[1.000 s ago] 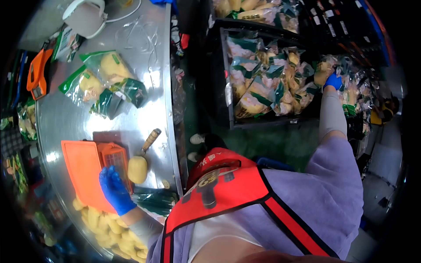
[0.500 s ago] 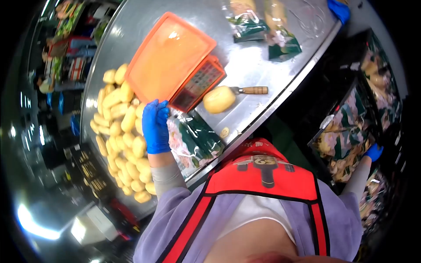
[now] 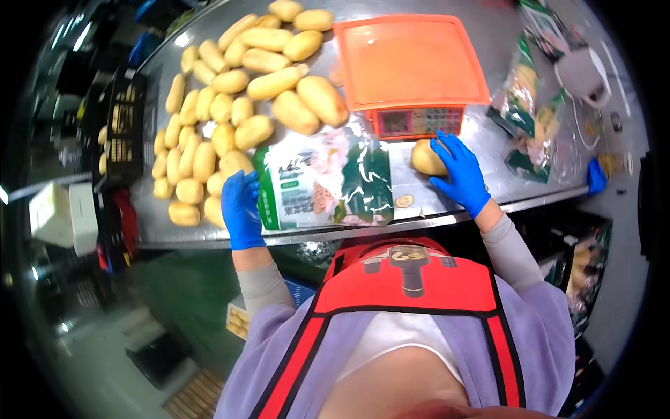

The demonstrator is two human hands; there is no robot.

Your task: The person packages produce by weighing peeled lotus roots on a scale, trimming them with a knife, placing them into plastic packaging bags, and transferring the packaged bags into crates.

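A printed green-and-pink plastic bag (image 3: 324, 178) lies flat at the table's front edge. At its left edge is my left hand (image 3: 242, 206) in a blue glove, fingers bent together; whether they pinch the bag is hard to see. My right hand (image 3: 460, 174), also gloved in blue, has its fingers spread over a peeled, pale yellow root piece (image 3: 427, 158) in front of the orange-topped scale (image 3: 413, 63). The knife is hidden from view. Many similar pieces (image 3: 204, 162) are heaped on the left of the table.
The metal table (image 3: 488, 150) has its edge close to my body. Filled bags (image 3: 523, 87) and a white container (image 3: 581, 73) stand or lie at the right. A black crate (image 3: 120, 129) is beyond the left end, and crates of bags (image 3: 586, 269) are at lower right.
My right hand has come back from the crate of bags to the root piece on the table. The view has turned toward the table, and my left hand is now beside the printed bag.
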